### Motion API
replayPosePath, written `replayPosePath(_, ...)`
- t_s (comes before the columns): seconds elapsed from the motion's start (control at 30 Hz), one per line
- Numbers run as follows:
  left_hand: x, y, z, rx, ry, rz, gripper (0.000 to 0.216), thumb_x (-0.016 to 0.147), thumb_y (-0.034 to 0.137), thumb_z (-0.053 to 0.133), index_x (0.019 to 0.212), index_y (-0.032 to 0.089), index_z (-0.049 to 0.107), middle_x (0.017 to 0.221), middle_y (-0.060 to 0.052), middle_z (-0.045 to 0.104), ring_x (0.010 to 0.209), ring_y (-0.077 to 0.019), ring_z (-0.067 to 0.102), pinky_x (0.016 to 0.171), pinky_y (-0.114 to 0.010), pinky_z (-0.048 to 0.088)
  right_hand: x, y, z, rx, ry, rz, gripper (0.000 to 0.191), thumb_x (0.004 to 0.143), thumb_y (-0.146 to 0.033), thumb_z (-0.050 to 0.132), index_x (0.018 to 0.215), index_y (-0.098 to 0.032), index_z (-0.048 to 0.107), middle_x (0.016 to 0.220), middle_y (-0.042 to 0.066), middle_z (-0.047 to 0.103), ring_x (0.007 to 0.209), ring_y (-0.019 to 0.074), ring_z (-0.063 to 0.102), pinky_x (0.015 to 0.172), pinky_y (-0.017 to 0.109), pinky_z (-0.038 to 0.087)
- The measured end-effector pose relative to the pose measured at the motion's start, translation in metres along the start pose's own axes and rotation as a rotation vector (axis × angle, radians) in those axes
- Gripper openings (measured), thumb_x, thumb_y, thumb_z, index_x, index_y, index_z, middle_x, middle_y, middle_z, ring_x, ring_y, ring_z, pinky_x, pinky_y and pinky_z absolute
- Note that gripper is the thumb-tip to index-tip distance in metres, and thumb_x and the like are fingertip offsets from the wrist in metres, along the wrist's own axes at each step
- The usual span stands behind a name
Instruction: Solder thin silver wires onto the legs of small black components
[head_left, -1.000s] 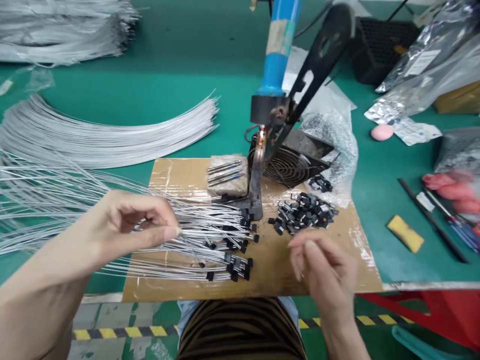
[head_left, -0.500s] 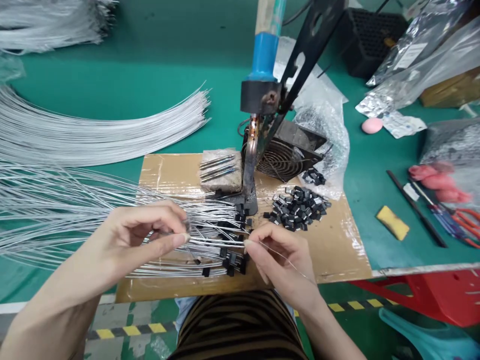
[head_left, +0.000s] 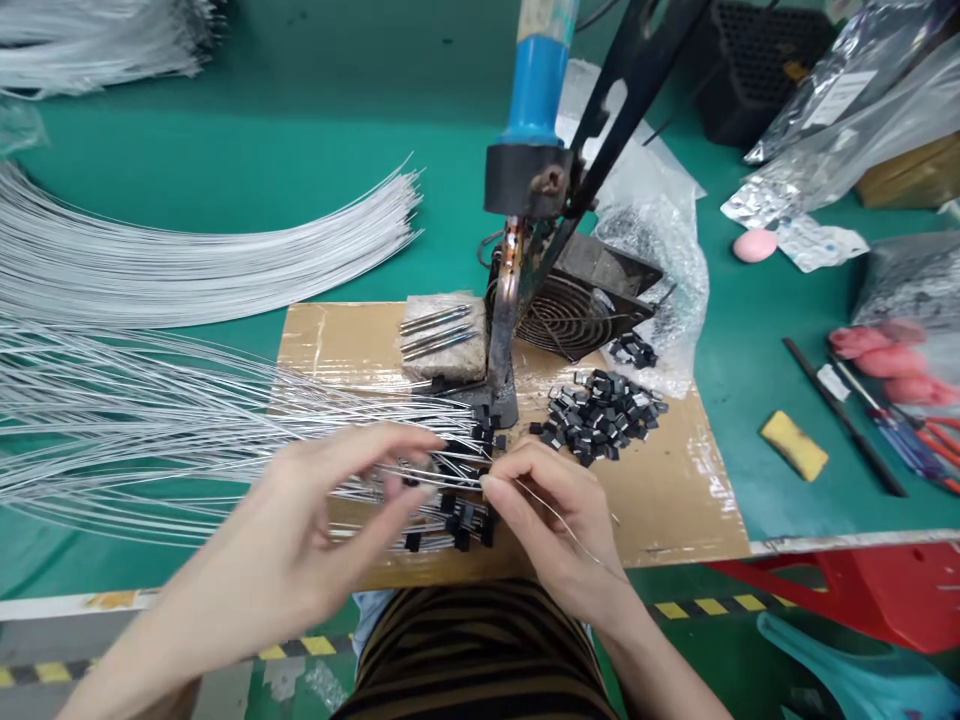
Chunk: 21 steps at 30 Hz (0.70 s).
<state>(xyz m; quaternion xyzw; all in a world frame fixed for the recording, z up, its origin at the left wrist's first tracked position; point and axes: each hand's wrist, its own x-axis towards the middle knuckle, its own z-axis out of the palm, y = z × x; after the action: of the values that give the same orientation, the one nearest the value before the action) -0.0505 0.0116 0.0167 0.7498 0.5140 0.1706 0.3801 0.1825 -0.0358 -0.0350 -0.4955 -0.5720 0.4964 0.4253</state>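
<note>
My right hand [head_left: 559, 515] is closed in a pinch, holding a thin solder wire [head_left: 566, 530] that trails over the palm to the wrist. Its fingertips also meet the end of a white wire beside a small black connector. My left hand [head_left: 352, 510] hovers over the white wires [head_left: 187, 430], thumb and forefinger parted around a few of them. Black connectors [head_left: 465, 525] cap the ends of many wires. Just behind the hands, a soldering iron [head_left: 510, 260] with a blue handle points down from a black stand arm.
Loose black connectors [head_left: 607, 415] lie heaped on the cardboard [head_left: 675, 500]. A fan [head_left: 574, 310] stands behind, with a block [head_left: 446, 340] carrying several metal tips. Another wire bundle [head_left: 225, 265] curves at back left. A yellow sponge [head_left: 795, 445] and a black rod [head_left: 844, 415] lie right.
My left hand has moved right along the wires toward my right hand, and its thumb and forefinger have parted. My right hand keeps its pinch, shifted slightly left.
</note>
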Motion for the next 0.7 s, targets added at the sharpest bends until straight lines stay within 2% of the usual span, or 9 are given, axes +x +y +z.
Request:
replayPosePath(0.03,0.0,0.005,0.007,-0.001,-0.03,0.016,0.025,0.097,0.037,0.069,0.122,0.033,0.073,0.107,0.0,0.078,0.088,-0.0176,0.073,0.078,-0.026,0.057,0.0,0.001,0.0,-0.008,-0.005,-0.005,0.02,0.104,-0.026,0.063,0.085,-0.021,0.064,0.077,-0.002,0.057,0.071,0.0128,0.051,0.065,0.028,0.037)
replayPosePath(0.1,0.002,0.012,0.02,-0.038,-0.09,0.016,0.015,0.102,0.033,0.061,0.109,0.029,0.074,0.096,0.001,0.077,0.08,-0.0155,0.069,0.069,-0.025,0.052,0.001,0.002,0.001,-0.02,-0.008,-0.012,0.018,0.105,-0.025,0.062,0.087,-0.022,0.064,0.078,-0.002,0.056,0.071,0.0132,0.051,0.065,0.029,0.037)
replayPosePath(0.17,0.007,0.016,0.029,-0.132,-0.126,-0.047,0.019,0.104,0.032,0.057,0.094,0.025,0.072,0.08,0.001,0.071,0.069,-0.0144,0.062,0.058,-0.024,0.044,0.0,0.004,0.001,-0.026,0.001,-0.027,0.018,0.105,-0.025,0.061,0.088,-0.022,0.065,0.079,-0.002,0.056,0.073,0.0139,0.051,0.066,0.029,0.038)
replayPosePath(0.23,0.012,0.018,0.035,-0.246,-0.128,-0.117,0.024,0.103,0.034,0.057,0.086,0.023,0.068,0.071,0.002,0.065,0.063,-0.014,0.054,0.054,-0.025,0.039,-0.002,0.007,0.002,-0.016,0.034,-0.03,0.017,0.105,-0.025,0.062,0.088,-0.022,0.065,0.079,-0.001,0.057,0.073,0.0144,0.052,0.067,0.029,0.039)
replayPosePath(0.33,0.016,0.018,0.042,-0.36,-0.088,-0.181,0.025,0.101,0.035,0.059,0.083,0.021,0.067,0.069,0.001,0.062,0.061,-0.0133,0.05,0.054,-0.024,0.037,-0.005,0.01,0.008,0.084,0.105,0.057,0.018,0.105,-0.029,0.063,0.088,-0.022,0.065,0.076,-0.002,0.058,0.063,0.0116,0.049,0.06,0.027,0.039)
replayPosePath(0.47,0.016,0.016,0.046,-0.429,-0.058,-0.222,0.024,0.101,0.035,0.061,0.084,0.02,0.068,0.069,0.001,0.059,0.06,-0.0123,0.047,0.053,-0.024,0.034,-0.005,0.011,0.011,0.35,0.284,0.211,0.023,0.104,-0.036,0.066,0.085,-0.022,0.065,0.06,-0.008,0.047,0.045,0.007,0.041,0.044,0.022,0.032)
replayPosePath(0.53,0.015,0.014,0.047,-0.458,-0.029,-0.225,0.023,0.1,0.035,0.062,0.083,0.02,0.068,0.067,0.002,0.058,0.058,-0.0113,0.044,0.052,-0.023,0.033,-0.002,0.01,0.008,0.477,0.348,0.226,0.026,0.103,-0.042,0.065,0.089,-0.021,0.069,0.064,-0.005,0.055,0.044,0.0075,0.047,0.041,0.021,0.037)
replayPosePath(0.63,0.014,0.012,0.046,-0.483,-0.001,-0.218,0.022,0.099,0.033,0.065,0.082,0.02,0.069,0.068,0.002,0.059,0.058,-0.0103,0.044,0.051,-0.021,0.034,-0.001,0.009,0.003,0.643,0.297,0.228,0.05,0.107,-0.058,0.047,0.1,-0.019,0.077,0.08,0.004,0.068,0.055,0.0136,0.063,0.047,0.026,0.055)
replayPosePath(0.7,0.015,0.012,0.045,-0.485,0.007,-0.209,0.021,0.098,0.032,0.066,0.081,0.02,0.07,0.068,0.002,0.06,0.058,-0.01,0.044,0.051,-0.021,0.034,-0.001,0.008,0.003,0.67,0.263,0.24,0.056,0.109,-0.059,0.041,0.102,-0.018,0.08,0.081,0.006,0.07,0.06,0.0151,0.066,0.051,0.027,0.059)
